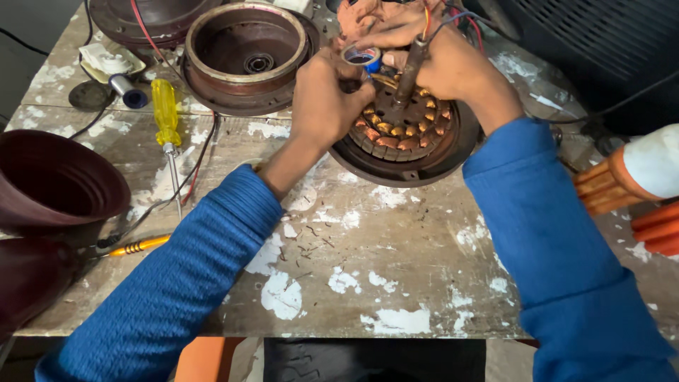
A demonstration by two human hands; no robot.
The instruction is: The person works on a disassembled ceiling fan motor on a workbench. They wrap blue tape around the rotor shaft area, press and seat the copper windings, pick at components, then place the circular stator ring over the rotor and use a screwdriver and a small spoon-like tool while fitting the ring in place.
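On the worn, paint-flecked workbench (368, 262), a motor stator (404, 131) with copper windings sits in its round dark housing, a steel shaft (410, 71) rising from its centre. Both hands work directly over it.

Grip: the left hand (327, 95) is closed around a small roll of blue tape (362, 58), held just above the stator's far-left edge. The right hand (438, 60) is curled about the upper shaft and the red, blue and orange lead wires (453, 18) beside it; whether it pinches the wires or only the shaft cannot be told.

Risks, as judged:
- The tape roll is held by the fingertips; a slip would drop it onto the windings.
- Tension on the thin leads could strain or break them where they join the coils.
- The stator rests loose in its housing; a sideways pull on the shaft could tip it.
- A yellow-handled screwdriver (167, 117) lies left of the stator, across a cable, and could roll.

Not determinable: the tape's free end, the wire joints and the shaft tip are covered by the hands. An empty motor shell (244, 53) stands left of the stator. Dark red cowls (49, 184) far left and an orange-and-white object (636, 177) to the right are cut off by the frame.
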